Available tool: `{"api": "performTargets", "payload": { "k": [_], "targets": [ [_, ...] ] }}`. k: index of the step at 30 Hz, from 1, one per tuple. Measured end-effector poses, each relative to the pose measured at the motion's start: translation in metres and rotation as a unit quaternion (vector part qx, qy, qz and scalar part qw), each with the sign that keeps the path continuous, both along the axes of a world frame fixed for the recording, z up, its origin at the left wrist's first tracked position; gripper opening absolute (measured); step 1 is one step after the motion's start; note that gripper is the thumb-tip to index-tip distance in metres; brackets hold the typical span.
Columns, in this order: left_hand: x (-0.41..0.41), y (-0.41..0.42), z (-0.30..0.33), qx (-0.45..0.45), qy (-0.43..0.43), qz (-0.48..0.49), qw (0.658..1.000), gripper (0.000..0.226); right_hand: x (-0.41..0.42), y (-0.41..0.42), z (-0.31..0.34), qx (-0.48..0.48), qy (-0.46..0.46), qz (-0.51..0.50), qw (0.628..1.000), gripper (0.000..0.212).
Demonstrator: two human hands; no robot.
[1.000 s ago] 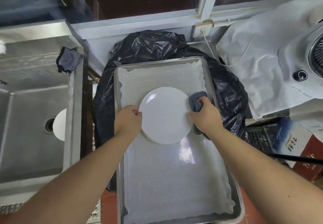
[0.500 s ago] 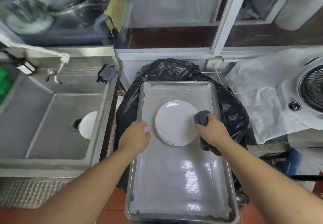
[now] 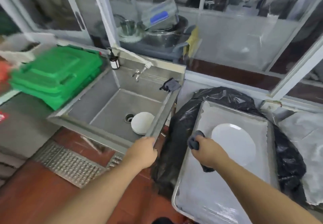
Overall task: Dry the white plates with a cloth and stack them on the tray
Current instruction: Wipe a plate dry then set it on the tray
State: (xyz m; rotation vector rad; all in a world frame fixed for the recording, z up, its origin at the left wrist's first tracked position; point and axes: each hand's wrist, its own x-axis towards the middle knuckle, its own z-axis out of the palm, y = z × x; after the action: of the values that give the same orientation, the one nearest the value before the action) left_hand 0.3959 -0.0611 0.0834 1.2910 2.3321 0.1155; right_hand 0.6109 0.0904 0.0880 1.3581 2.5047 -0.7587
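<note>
Meanwhile, my left hand (image 3: 142, 154) hung over the near right corner of the steel sink (image 3: 111, 107), fingers loosely curled and holding nothing; I could not tell whether it touched the rim. My right hand (image 3: 208, 152) gripped a bunched dark grey cloth (image 3: 194, 140) over the left edge of the metal tray (image 3: 185, 175), just beside the stack of white plates (image 3: 233, 147) lying on the tray's pale liner. A tail of the cloth hung out below the wrist. More white plates (image 3: 141, 123) lay inside the sink, next to the drain (image 3: 129, 118) and against the right wall. A second dark rag (image 3: 170, 86) sat on the sink's far right corner, near the tap (image 3: 139, 71). I saw the tray resting on something wrapped in a black plastic bag (image 3: 180, 124). Green plastic lids (image 3: 56, 77) were stacked left of the sink, blurred. White sheeting (image 3: 302, 136) covered whatever stood to the right of the tray.
</note>
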Motion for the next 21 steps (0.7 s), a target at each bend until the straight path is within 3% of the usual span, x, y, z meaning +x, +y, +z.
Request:
{"api": "performTargets", "payload": {
  "k": [6, 13, 21],
  "targets": [
    [-0.106, -0.109, 0.003, 0.019, 0.015, 0.045, 0.999, 0.044, -0.132, -0.077, 0.006, 0.017, -0.040, 0.084, 0.996, 0.046],
    [-0.210, -0.230, 0.003, 0.026, -0.017, 0.121, 0.992, 0.028, -0.271, -0.175, -0.007, 0.017, -0.055, 0.176, 0.983, 0.054],
    [-0.283, -0.266, -0.002, 0.016, -0.020, 0.164, 0.986, 0.037, -0.375, -0.200, -0.007, 0.014, -0.066, 0.213, 0.975, 0.027]
  ]
}}
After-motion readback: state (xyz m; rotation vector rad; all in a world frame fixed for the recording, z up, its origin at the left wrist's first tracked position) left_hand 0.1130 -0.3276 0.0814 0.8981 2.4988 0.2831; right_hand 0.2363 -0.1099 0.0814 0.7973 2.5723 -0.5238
